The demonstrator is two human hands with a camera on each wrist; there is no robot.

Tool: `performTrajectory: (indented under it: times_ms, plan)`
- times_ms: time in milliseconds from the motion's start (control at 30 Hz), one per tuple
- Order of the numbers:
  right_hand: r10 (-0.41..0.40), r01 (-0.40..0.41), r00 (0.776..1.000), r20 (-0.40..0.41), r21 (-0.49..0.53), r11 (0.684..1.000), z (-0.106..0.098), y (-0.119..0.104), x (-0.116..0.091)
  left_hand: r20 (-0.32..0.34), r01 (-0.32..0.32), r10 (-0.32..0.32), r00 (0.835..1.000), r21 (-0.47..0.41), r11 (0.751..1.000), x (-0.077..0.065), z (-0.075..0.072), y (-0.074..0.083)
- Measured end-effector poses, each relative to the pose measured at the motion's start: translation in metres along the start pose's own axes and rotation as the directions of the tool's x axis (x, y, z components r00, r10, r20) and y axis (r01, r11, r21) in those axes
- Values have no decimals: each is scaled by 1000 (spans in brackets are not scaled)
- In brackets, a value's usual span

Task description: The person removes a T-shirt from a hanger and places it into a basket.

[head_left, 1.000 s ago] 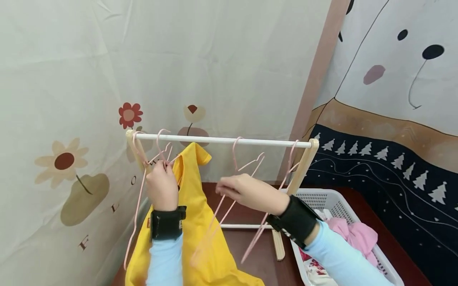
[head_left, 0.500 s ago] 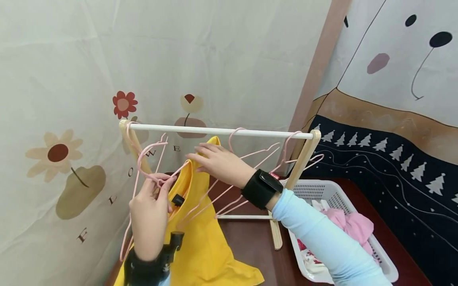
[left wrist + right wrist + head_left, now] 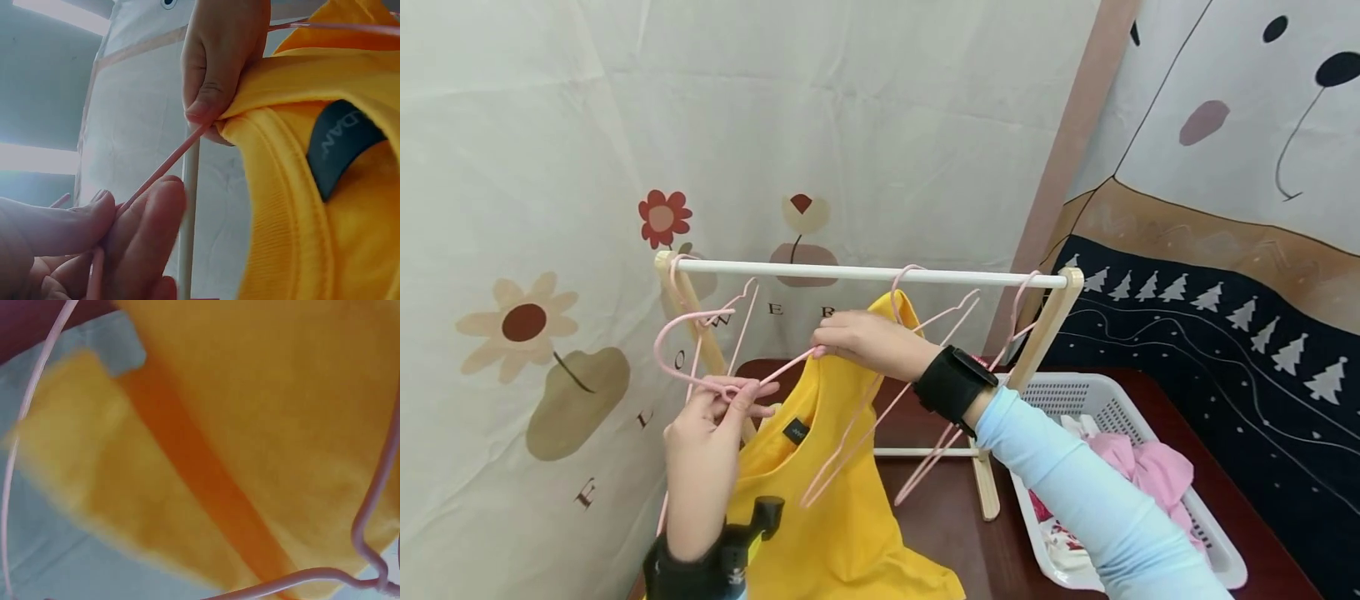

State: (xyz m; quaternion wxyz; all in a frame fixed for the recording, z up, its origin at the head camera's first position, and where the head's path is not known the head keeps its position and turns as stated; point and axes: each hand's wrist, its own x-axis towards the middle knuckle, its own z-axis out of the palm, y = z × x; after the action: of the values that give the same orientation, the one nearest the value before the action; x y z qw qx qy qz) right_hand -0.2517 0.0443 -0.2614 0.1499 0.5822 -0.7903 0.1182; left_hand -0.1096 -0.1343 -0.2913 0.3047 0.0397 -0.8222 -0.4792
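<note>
Hanger (image 3: 164, 168) in left hand (image 3: 700, 458), shirt (image 3: 831, 500) under right hand (image 3: 880, 342), seemingly pinched.

Shirt label (image 3: 340, 145) "DAN" (backdrop (image 3: 865, 150) "FLOWER")

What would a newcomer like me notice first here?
Most likely the bright yellow shirt, low in the middle of the head view, below a white bar. By its neckline, the left grip pinches a pink hanger, while the right grip pinches the shirt where the hanger meets it. Next, perhaps, the big cartoon face printed at upper right.
</note>
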Motion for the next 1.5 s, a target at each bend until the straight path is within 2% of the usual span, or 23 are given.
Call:
performTrajectory:
  times_ms: [133, 233, 300, 400, 500, 600, 700, 833, 867, 933, 967, 1067, 1100, 1167, 1267, 1300, 1400, 1500]
  plan:
    - [-17, 11, 998, -61, -94, 996, 3, -4, 3, 0, 80, -80, 997, 22, 997, -6, -10, -3]
    - [-54, 35, 994, -97, -190, 981, 5, -7, 5, -37, 150, -148, 988, 37, 988, -11, -16, -8]
    - [-73, 42, 990, -122, -238, 970, 6, -7, 6, -82, 173, -170, 982, 30, 984, -15, -19, -12]
    - [-21, -20, 982, -189, -215, 976, 4, -3, 4, -145, 196, -200, 969, -47, 980, -20, -24, -21]
    - [104, -133, 965, -239, -106, 985, 0, 1, 2, -191, 193, -235, 953, -216, 957, -25, -30, -28]
    - [235, -244, 942, -240, -8, 970, -3, 1, 3, -210, 140, -247, 946, -423, 895, -26, -35, -33]
    - [342, -341, 914, -220, 45, 939, -2, -3, 2, -220, 82, -262, 940, -596, 798, -26, -38, -40]
    - [423, -404, 877, -230, 126, 906, 2, -8, -1, -213, 64, -316, 925, -731, 679, -27, -37, -50]
    - [438, -410, 868, -235, 159, 898, 3, -9, -2, -208, 65, -330, 921, -753, 655, -26, -36, -51]
    - [473, -421, 849, -236, 239, 875, 2, -10, -2, -207, 58, -343, 916, -778, 625, -26, -33, -52]
    - [498, -433, 836, -230, 282, 856, 2, -10, -1, -210, 54, -349, 913, -787, 615, -25, -32, -52]
    - [593, -489, 777, -211, 389, 780, 1, -11, 2, -223, 56, -367, 903, -786, 616, -20, -25, -48]
    - [629, -512, 747, -214, 419, 750, 1, -12, 3, -224, 67, -373, 900, -776, 627, -19, -23, -46]
    - [707, -542, 676, -209, 510, 669, -1, -15, 5, -217, 88, -379, 900, -761, 643, -15, -17, -42]
    - [791, -544, 578, -198, 629, 555, -3, -20, 7, -203, 104, -379, 903, -752, 651, -12, -11, -40]
    - [814, -535, 551, -184, 671, 513, -2, -23, 7, -205, 105, -378, 903, -748, 656, -11, -11, -41]
    - [875, -501, 473, -107, 784, 366, -1, -29, 8, -197, 109, -386, 901, -759, 642, -12, -10, -45]
    - [928, -425, 374, -9, 887, 179, 1, -33, 10, -183, 131, -396, 900, -752, 646, -12, -7, -48]
